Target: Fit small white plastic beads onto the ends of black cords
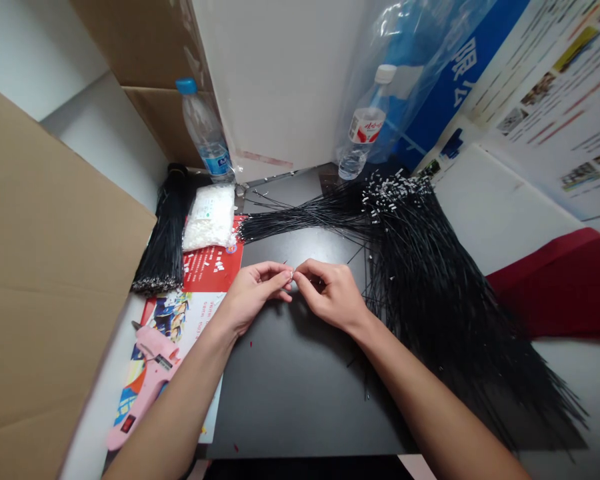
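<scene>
My left hand (253,293) and my right hand (330,293) meet fingertip to fingertip over a black mat (290,393). Both pinch a tiny white piece (292,274) between thumb and forefinger; a thin black wire seems to run from it, but I cannot make it out clearly. A big fan of black wires with white tips (430,280) lies to the right of my right hand. A tied bundle of black wires (164,233) lies at the left, beside a clear bag of small white parts (210,217).
A pink glue gun (147,373) rests on a colourful printed sheet (190,313) at the left. Two water bottles (206,133) (365,127) stand at the back. A cardboard flap (45,280) rises at the left, and red cloth (560,280) lies at the right.
</scene>
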Available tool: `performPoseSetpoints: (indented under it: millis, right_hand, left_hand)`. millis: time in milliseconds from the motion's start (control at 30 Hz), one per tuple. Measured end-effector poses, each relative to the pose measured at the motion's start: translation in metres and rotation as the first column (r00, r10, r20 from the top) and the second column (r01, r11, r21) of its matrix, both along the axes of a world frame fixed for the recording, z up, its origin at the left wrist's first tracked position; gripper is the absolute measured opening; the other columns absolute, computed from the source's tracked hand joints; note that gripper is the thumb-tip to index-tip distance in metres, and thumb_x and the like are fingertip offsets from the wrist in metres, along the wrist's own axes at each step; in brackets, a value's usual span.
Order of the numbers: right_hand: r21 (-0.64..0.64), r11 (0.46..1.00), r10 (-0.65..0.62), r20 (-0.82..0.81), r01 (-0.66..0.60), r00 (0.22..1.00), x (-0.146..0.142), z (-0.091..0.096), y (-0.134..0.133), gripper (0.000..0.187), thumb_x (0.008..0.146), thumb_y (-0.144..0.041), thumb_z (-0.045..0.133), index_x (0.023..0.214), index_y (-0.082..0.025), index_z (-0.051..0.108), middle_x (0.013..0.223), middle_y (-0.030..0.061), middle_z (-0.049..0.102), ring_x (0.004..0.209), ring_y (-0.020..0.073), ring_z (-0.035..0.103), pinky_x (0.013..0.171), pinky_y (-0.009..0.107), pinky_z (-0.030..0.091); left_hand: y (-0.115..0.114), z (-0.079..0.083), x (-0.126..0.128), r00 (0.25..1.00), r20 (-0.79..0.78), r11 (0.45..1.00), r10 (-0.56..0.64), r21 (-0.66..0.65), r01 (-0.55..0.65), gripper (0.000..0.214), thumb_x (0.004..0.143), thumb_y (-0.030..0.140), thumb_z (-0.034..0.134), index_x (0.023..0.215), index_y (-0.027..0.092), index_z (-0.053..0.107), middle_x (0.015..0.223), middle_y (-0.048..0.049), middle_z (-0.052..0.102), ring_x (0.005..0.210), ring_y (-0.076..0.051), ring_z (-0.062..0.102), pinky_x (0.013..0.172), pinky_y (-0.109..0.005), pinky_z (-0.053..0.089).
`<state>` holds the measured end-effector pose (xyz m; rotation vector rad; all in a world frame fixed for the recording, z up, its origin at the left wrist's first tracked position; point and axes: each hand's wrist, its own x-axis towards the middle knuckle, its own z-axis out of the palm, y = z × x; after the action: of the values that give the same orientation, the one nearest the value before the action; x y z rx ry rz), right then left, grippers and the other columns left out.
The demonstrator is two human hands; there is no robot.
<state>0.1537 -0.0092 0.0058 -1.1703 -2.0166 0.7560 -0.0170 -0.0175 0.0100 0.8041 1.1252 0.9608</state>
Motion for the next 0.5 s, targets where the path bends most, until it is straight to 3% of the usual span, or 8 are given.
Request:
performPoseSetpoints:
  millis: [300,500]
  right_hand:
    - [0.079,0.996,-0.051,0.190,0.037,0.980,-0.0017,-0.0059,-0.0011,0.019,0.090,-0.024,0.052,0.077,-0.017,0.062,0.063,0.0004,0.064,0.052,0.0095,0.050,0.056,0.022,0.033]
    - [-0.025,1.000,0.001,0.058,0.001,0.998,-0.0023,-0.0059,-0.0006,0.019,0.094,-0.023,0.050,0.084,-0.016,0.065,0.069,0.0010,0.068,0.055,0.0095,0.055,0.059,0.021,0.037]
  left_hand:
    - [-0.0001,-0.0076,0.0021,0.984,-0.174,0.995,0.045,0.090,-0.030,0.031,0.067,0.035,0.084,0.084,0.012,0.073,0.076,-0.0035,0.073,0.059,-0.012,0.067,0.062,-0.026,0.055]
    - [0.0006,-0.0078,0.0036,0.991,-0.121,0.996,0.062,0.065,-0.054,0.031,0.067,0.034,0.084,0.084,0.011,0.073,0.078,-0.0050,0.074,0.063,-0.014,0.069,0.067,-0.027,0.057]
